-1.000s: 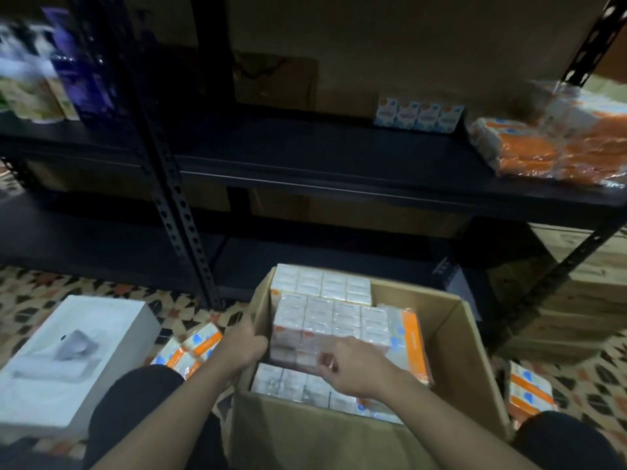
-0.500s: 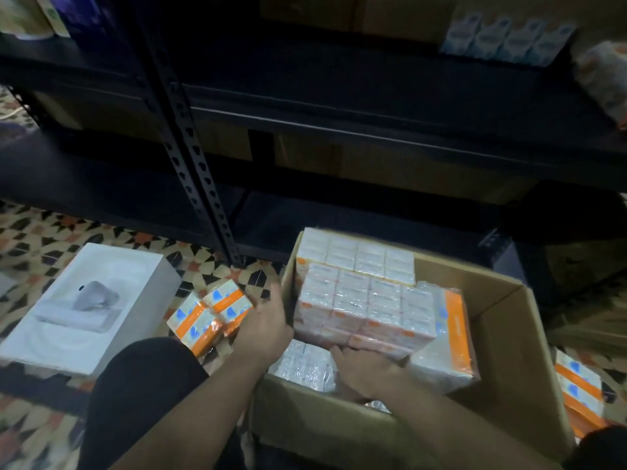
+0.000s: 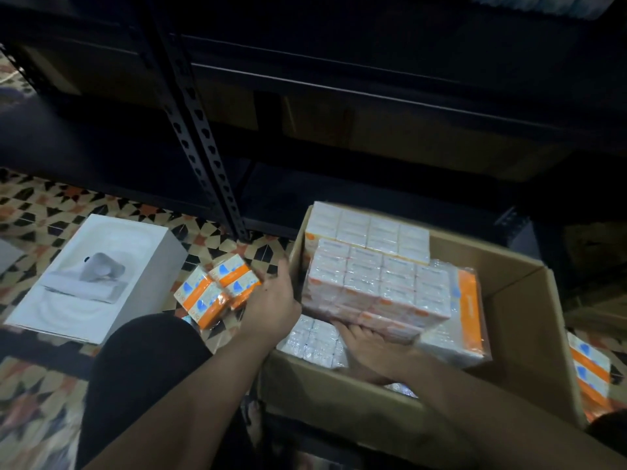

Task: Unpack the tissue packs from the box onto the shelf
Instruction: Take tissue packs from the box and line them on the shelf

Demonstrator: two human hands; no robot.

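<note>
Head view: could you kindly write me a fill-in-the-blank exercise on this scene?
1. The tissue bundle sits in a ____ box.
2. The right hand reaches ____ the bundle's near edge.
3. The other box, left of the left hand, is ____.
Missing words: cardboard; under; white.
</note>
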